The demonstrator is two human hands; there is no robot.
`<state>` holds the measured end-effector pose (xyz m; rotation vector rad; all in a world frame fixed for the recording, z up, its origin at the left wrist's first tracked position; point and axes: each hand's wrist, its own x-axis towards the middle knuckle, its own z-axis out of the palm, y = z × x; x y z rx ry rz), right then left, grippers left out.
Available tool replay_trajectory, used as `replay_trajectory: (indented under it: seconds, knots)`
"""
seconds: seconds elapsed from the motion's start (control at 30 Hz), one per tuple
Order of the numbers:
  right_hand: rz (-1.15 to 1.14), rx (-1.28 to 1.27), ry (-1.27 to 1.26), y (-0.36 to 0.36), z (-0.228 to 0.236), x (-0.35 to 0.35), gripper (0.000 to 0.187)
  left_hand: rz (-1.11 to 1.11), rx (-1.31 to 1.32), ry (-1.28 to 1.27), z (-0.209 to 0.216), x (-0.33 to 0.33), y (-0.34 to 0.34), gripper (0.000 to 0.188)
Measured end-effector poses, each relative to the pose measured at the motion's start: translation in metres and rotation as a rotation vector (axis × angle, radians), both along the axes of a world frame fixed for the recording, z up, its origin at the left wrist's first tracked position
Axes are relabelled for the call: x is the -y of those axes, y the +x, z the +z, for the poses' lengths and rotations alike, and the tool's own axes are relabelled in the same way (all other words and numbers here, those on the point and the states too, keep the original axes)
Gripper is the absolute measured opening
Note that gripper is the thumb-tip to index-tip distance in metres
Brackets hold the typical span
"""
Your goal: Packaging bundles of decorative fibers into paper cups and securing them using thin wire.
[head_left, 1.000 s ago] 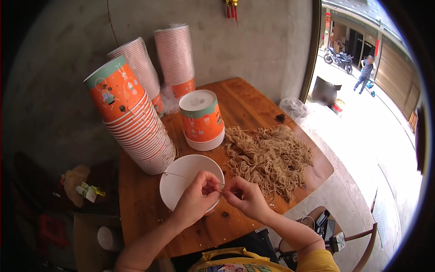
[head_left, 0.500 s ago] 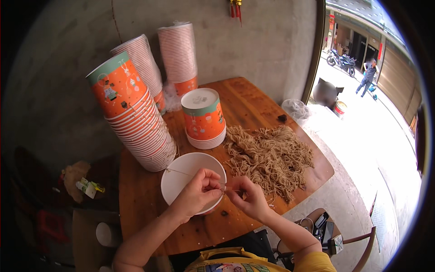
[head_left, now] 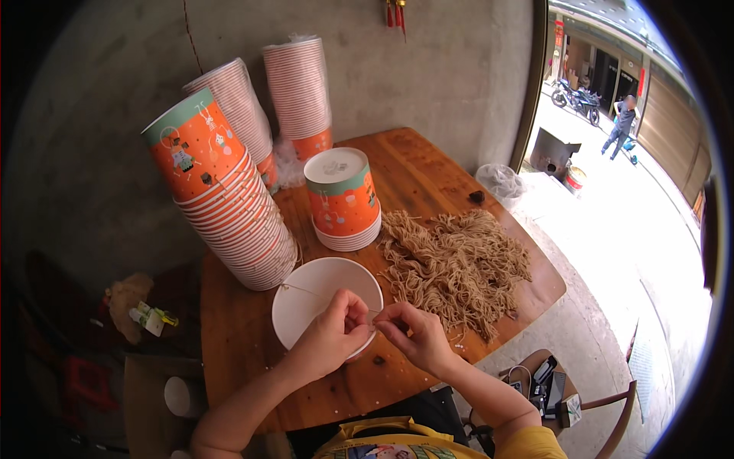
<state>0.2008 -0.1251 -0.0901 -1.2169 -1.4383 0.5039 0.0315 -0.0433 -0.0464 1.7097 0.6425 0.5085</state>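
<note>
A white-lined paper bucket (head_left: 302,317) stands mouth up at the table's near side. Across its mouth runs a thin tan string (head_left: 307,291) from the left rim to my fingers. My left hand (head_left: 330,336) is closed in a pinch on the string over the right rim. Facing it, my right hand (head_left: 420,340) also pinches, close to the left fingertips; the string's end between them is too small to make out. A loose heap of tan strings (head_left: 459,268) lies to the right. Behind the bucket, a short stack of orange and green paper buckets (head_left: 344,203) stands upside down.
A tall leaning stack of nested buckets (head_left: 229,206) rises at the left, with two plastic-wrapped stacks (head_left: 294,88) behind it by the wall. The wooden table (head_left: 413,164) has a rounded right edge. Below right, a chair (head_left: 569,386) holds small items. A cardboard box (head_left: 145,428) sits lower left.
My left fingers have curled in more tightly, and my right fingertips have shifted slightly left. The string still spans the bucket's mouth.
</note>
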Motion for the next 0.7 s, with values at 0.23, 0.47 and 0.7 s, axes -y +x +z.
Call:
replay_trajectory:
  seconds: [0.23, 0.47, 0.7]
  knots:
    - [-0.002, 0.052, 0.076, 0.002, 0.0, 0.0, 0.011, 0.062, -0.183, 0.375, 0.007, 0.008, 0.0, 0.01]
    - [0.022, -0.066, 0.004, 0.004, -0.002, 0.002, 0.011, 0.045, -0.121, 0.289, 0.005, 0.002, 0.0, 0.007]
    - [0.047, -0.111, -0.028, 0.008, -0.008, 0.003, 0.01, 0.025, -0.037, 0.144, 0.002, 0.003, 0.001, 0.01]
